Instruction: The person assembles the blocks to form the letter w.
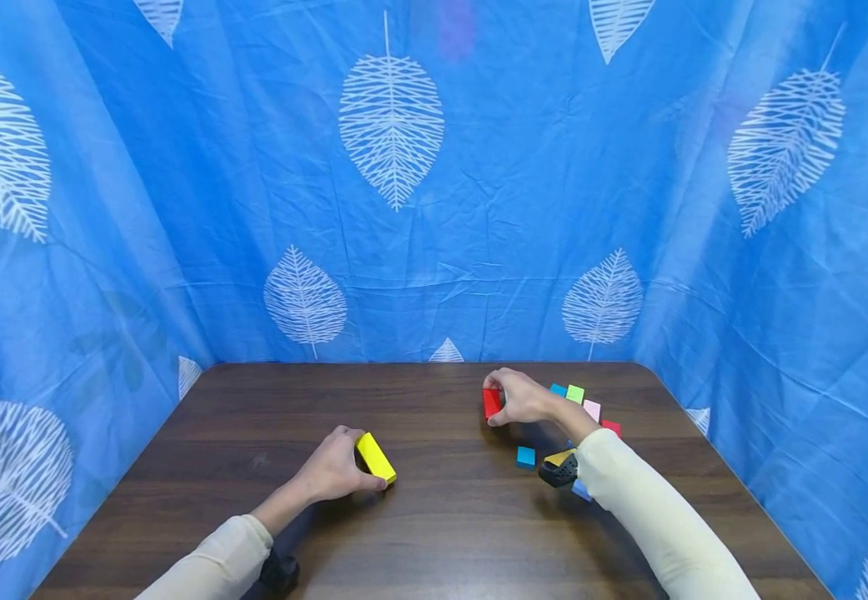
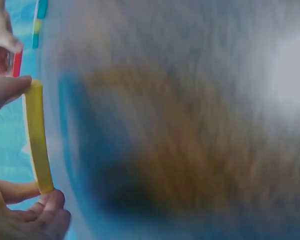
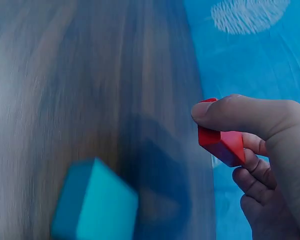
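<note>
In the head view my left hand (image 1: 338, 467) pinches a long yellow block (image 1: 376, 457) between thumb and fingers, left of the table's middle. The left wrist view shows that yellow block (image 2: 36, 135) gripped by its two ends. Farther back and to the right, my right hand (image 1: 525, 398) holds a red block (image 1: 492, 402) by thumb and fingertips. Seen from the right wrist, the red block (image 3: 221, 142) is off the tabletop, the thumb on its near end. A blue cube (image 1: 526, 457) lies on the table below the right hand.
Behind and under the right forearm are several blocks: a green one (image 1: 575, 393), a pink one (image 1: 592, 409), another red one (image 1: 611, 427), a tan one (image 1: 559, 457) and a light blue one (image 1: 582, 490). A blue leaf-print curtain (image 1: 464, 275) surrounds the brown table (image 1: 434, 533).
</note>
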Demonstrator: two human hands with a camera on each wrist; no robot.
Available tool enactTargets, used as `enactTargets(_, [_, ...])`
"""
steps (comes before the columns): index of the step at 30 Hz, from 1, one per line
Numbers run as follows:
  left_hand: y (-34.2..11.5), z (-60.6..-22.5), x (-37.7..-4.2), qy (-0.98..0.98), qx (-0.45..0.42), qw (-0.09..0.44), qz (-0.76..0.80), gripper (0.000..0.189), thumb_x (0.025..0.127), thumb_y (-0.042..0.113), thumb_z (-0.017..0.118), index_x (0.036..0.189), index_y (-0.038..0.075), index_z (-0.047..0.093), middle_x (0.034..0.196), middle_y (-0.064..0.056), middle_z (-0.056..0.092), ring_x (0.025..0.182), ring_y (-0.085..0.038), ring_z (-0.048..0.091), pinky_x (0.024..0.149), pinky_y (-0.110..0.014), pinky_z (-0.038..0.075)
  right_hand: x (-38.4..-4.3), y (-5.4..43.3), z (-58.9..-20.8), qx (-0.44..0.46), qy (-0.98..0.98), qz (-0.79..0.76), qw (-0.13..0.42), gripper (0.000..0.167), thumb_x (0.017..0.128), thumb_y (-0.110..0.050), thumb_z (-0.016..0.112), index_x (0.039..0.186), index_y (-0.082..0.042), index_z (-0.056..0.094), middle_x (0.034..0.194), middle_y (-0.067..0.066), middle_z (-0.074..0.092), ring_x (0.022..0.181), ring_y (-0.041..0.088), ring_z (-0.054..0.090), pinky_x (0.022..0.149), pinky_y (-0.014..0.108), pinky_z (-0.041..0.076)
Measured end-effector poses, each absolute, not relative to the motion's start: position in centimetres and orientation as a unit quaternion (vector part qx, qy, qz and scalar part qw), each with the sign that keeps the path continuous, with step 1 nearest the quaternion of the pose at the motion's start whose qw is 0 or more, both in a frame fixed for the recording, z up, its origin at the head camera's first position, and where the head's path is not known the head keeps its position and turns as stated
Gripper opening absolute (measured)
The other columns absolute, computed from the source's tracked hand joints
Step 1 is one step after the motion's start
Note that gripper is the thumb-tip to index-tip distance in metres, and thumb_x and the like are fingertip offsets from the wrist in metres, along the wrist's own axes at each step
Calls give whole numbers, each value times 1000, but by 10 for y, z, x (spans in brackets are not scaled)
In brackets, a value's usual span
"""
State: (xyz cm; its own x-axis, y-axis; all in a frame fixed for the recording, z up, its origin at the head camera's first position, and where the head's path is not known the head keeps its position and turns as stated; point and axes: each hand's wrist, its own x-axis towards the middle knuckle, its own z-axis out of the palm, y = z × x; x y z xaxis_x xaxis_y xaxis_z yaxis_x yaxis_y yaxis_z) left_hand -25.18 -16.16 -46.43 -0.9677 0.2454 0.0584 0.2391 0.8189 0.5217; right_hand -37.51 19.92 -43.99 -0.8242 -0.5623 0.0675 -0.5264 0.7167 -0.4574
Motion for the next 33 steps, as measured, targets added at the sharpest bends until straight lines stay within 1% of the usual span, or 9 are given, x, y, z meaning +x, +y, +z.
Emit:
enactTargets(2, [-158, -465, -249, 954, 134, 12, 267, 89, 68, 39, 96, 132, -10, 60, 111, -11, 59, 93, -23, 57, 84, -43, 55, -375, 188, -439, -307, 922, -232, 40, 51, 75, -20, 92, 115, -5, 62, 103, 1, 58, 90, 19, 54, 75, 31, 53])
enactTargets(6, [-152, -469, -244, 956, 145, 18, 256, 89, 67, 42, 96, 131, -10, 61, 108, -11, 61, 92, -24, 58, 83, -46, 53, -373, 163, -437, -323, 914, -238, 56, 52, 76, -19, 92, 116, -5, 62, 105, 2, 58, 94, 20, 56, 80, 33, 53])
enactTargets(10, [-147, -472, -242, 954, 152, 19, 256, 89, 67, 43, 96, 130, -9, 61, 110, -12, 61, 94, -25, 58, 84, -48, 53, -371, 135, -435, -332, 901, -267, 77, 54, 77, -18, 92, 118, -4, 61, 108, 3, 59, 101, 23, 58, 88, 36, 53])
enactTargets(13, [-143, -472, -240, 952, 157, 21, 261, 90, 68, 45, 95, 130, -9, 61, 113, -13, 61, 96, -25, 58, 86, -46, 54, -372, 115, -435, -343, 895, -274, 82, 54, 77, -18, 92, 118, -4, 61, 108, 3, 59, 102, 23, 58, 90, 36, 52])
enactTargets(18, [-142, -473, -236, 952, 159, 23, 260, 90, 67, 45, 96, 130, -10, 61, 114, -13, 60, 96, -25, 56, 89, -47, 54, -370, 82, -441, -356, 891, -266, 96, 53, 79, -19, 91, 120, -6, 60, 109, 1, 58, 101, 20, 56, 90, 33, 52])
enactTargets(22, [-143, -474, -235, 954, 171, 23, 247, 93, 68, 49, 94, 130, -10, 61, 113, -13, 60, 95, -25, 56, 89, -48, 55, -367, 58, -448, -362, 890, -253, 114, 53, 79, -21, 91, 122, -7, 61, 112, 1, 58, 102, 18, 55, 91, 29, 51])
enactTargets(26, [-145, -475, -237, 954, 184, 20, 237, 94, 70, 54, 92, 132, -9, 61, 110, -11, 59, 93, -23, 55, 87, -46, 55, -366, 44, -455, -376, 892, -217, 128, 55, 83, -24, 89, 128, -9, 63, 118, 0, 59, 103, 14, 54, 92, 25, 50])
enactTargets(29, [-147, -475, -238, 952, 187, 22, 240, 96, 70, 56, 91, 135, -8, 60, 110, -10, 59, 92, -22, 54, 86, -45, 55, -366, 43, -459, -383, 890, -209, 134, 59, 85, -26, 87, 136, -10, 63, 127, 2, 59, 109, 15, 55, 98, 28, 49])
enactTargets(33, [-148, -471, -236, 950, 173, 23, 257, 100, 68, 56, 92, 137, -8, 58, 116, -13, 60, 96, -25, 57, 89, -49, 56, -368, 53, -460, -357, 888, -251, 147, 66, 87, -28, 83, 146, -12, 57, 139, 5, 58, 125, 21, 55, 109, 40, 45])
